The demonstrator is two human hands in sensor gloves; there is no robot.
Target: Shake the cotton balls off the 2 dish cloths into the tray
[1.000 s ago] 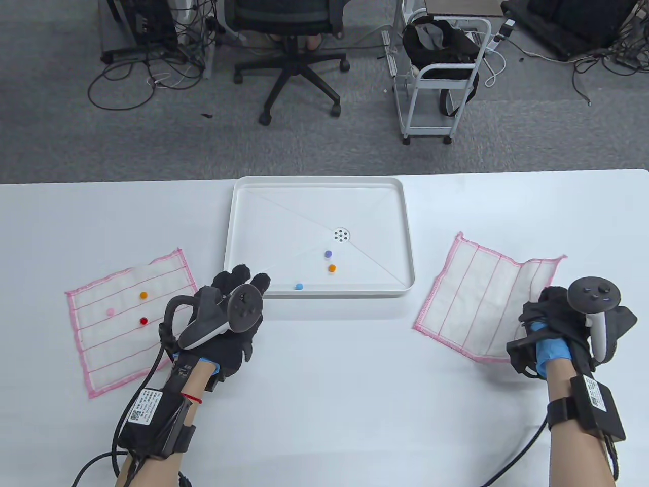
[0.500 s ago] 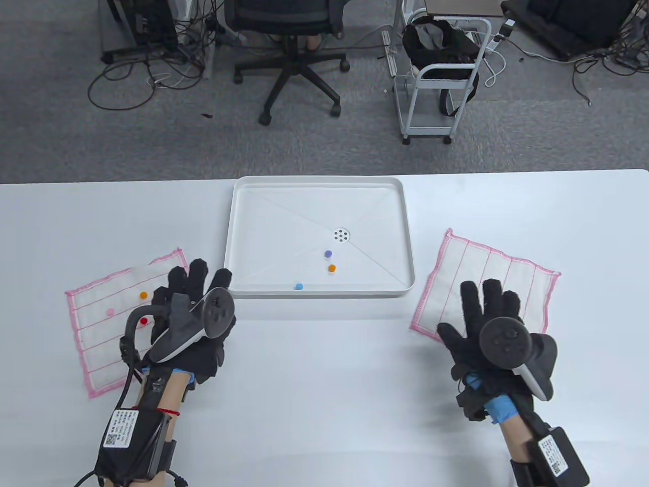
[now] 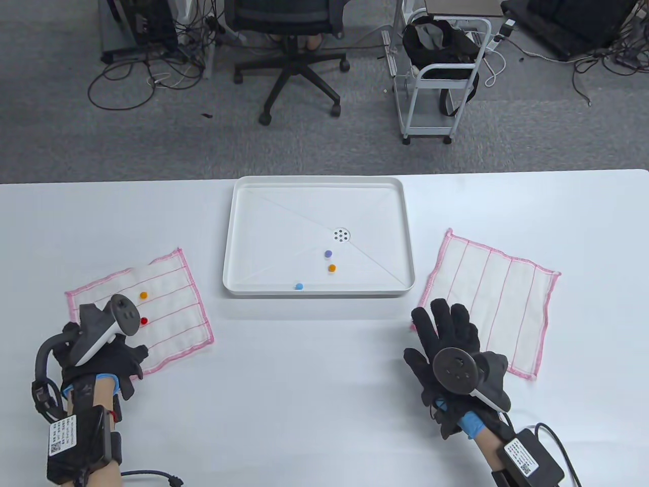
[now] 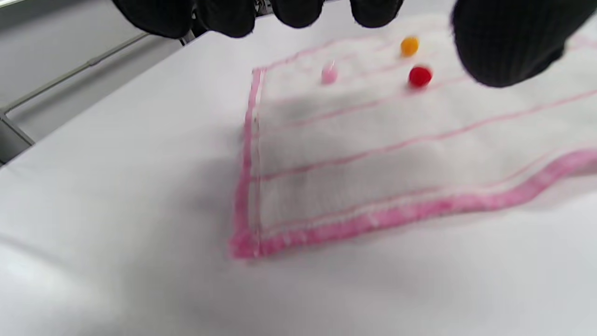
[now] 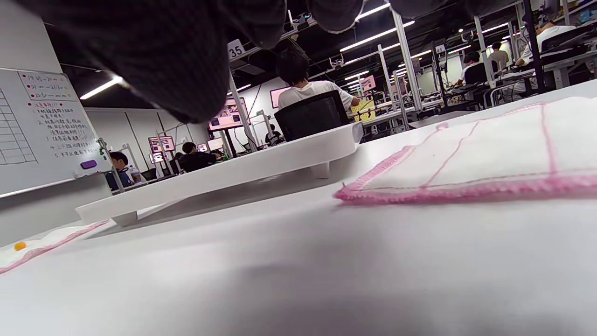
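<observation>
Two gloved hands resting at near edge of bench, holding nothing.
Left hand (image 3: pixel 109 355) lying over near corner of left dish cloth (image 3: pixel 167 309), fingers loosely spread; orange (image 3: pixel 143 294), red (image 3: pixel 143 320) and pink (image 4: pixel 329 73) cotton balls sitting on it. Right hand (image 3: pixel 451 350) lying flat, fingers straight, beside bare right dish cloth (image 3: pixel 499 299). Tray (image 3: pixel 243 187) beyond, holding blue (image 3: pixel 299 286), orange (image 3: pixel 331 268) and purple (image 3: pixel 328 252) balls.

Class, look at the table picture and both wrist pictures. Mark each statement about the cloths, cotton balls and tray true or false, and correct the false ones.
1. The tray holds three cotton balls. True.
2. The right dish cloth carries cotton balls. False: none show on it.
3. An orange ball lies on the left dish cloth. True.
4. The right hand grips its cloth. False: its fingers are spread flat.
</observation>
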